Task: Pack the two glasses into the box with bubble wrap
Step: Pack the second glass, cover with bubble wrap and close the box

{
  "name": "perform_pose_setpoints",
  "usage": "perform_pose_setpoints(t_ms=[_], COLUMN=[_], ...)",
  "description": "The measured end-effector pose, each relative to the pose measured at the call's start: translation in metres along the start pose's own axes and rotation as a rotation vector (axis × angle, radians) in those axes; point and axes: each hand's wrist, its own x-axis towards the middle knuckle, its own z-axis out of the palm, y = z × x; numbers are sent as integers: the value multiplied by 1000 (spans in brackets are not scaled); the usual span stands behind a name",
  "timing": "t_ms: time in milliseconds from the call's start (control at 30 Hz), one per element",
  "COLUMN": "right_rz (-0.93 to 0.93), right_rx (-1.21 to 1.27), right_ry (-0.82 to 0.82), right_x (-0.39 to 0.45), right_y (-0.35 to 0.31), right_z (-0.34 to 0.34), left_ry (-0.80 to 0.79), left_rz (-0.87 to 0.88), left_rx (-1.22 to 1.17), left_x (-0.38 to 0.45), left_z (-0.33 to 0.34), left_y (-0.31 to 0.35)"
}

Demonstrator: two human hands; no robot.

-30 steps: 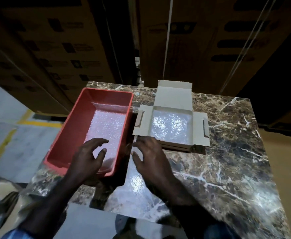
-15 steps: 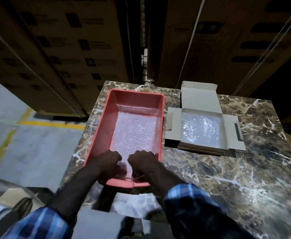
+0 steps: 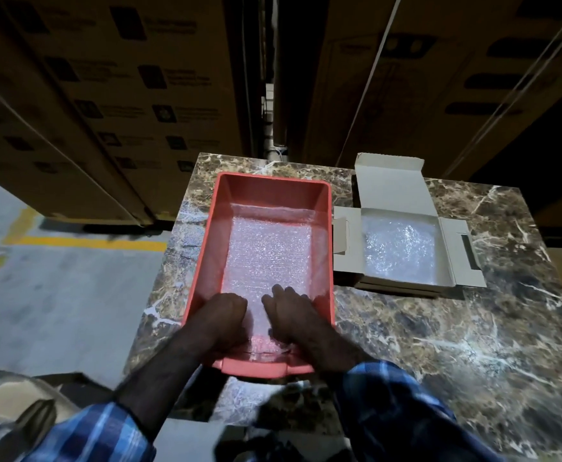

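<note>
Both hands, left hand [image 3: 221,316] and right hand [image 3: 288,311], rest curled on the bubble wrap [image 3: 266,258] in the red tray [image 3: 206,248]; whether they pinch it, I cannot tell. Best to lift the near edge evenly; the box [image 3: 446,251] waits already lined.

Both hands' fingertips curl down out of sight against the bubble wrap [image 3: 266,258] in the red tray [image 3: 203,261], so any grip cannot be told. Print on the stacked cartons [image 3: 113,88] is too blurred to read. The tabletop [image 3: 456,345] runs off the lower right edge.

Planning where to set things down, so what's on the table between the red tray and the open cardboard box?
Nothing: in the head view the red tray and cardboard box sit nearly side by side.
</note>
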Motion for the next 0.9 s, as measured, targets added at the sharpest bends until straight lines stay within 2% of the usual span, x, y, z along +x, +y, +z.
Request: perform_pose_setpoints(t_ms=[67, 200, 367, 667, 733, 833, 900], right_rz=[-2, -25, 21, 13, 6, -17, -22], right_rx=[1, -91, 118, 196, 234, 324, 352], right_ry=[-15, 112, 90, 118, 67, -38, -73], right_x=[3, -1, 0, -12, -12, -12, -15], right_y=[1, -5, 5, 13, 18, 22, 20], right_z=[9, 10, -29, -83, -90, -95, -97], left_ry=[9, 64, 208, 486, 496, 388, 380], left_rz=[28, 70, 105, 110, 126, 106, 100], left_rx=[21, 16, -90, -330, -344, -291, -294], left_x=[3, 8, 8, -9, -9, -11, -13], left_z=[1, 11, 17, -25, -31, -36, -36], left_y=[-2, -8, -17, -13, -15, -16, -13])
